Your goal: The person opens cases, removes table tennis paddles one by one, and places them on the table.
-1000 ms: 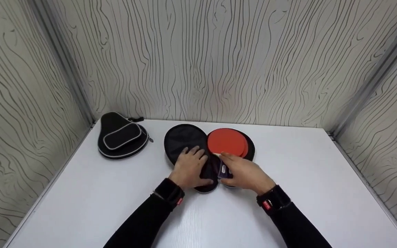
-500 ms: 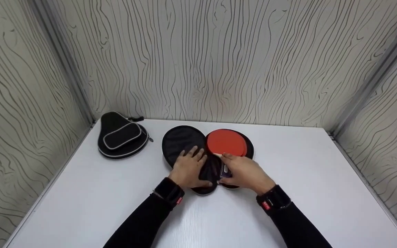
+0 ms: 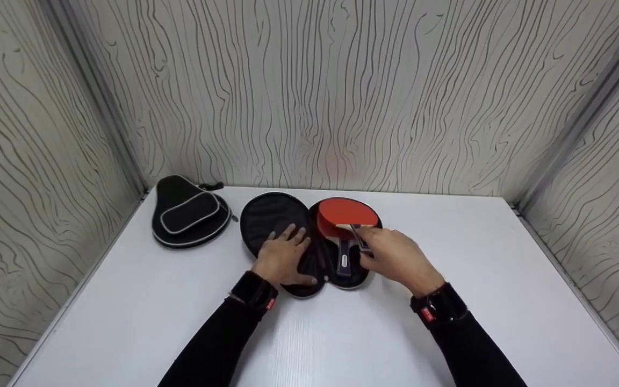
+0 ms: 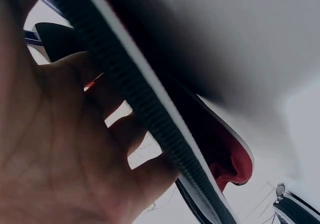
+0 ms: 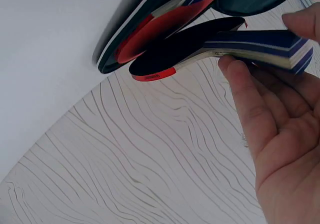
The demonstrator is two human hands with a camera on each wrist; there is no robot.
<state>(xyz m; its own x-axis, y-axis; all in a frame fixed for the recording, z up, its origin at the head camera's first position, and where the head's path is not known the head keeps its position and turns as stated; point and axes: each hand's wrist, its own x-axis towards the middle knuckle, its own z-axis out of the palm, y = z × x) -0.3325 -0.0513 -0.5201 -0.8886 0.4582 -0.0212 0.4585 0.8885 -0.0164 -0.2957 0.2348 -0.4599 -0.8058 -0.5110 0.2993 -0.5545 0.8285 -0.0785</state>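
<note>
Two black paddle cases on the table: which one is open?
The case in the middle, under the hands, lies unzipped and spread flat with red paddles in it. The case by the left wall is zipped shut.

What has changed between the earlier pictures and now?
The right hand has lifted the top paddle by its handle, tilting it up from the open case. A second paddle's handle now shows beneath. The left hand stays pressed on the case; the closed case has not moved.

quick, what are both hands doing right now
Left hand: open, fingers flat on the open black zip case.
Right hand: holding the handle of a red-faced table tennis paddle.
</note>
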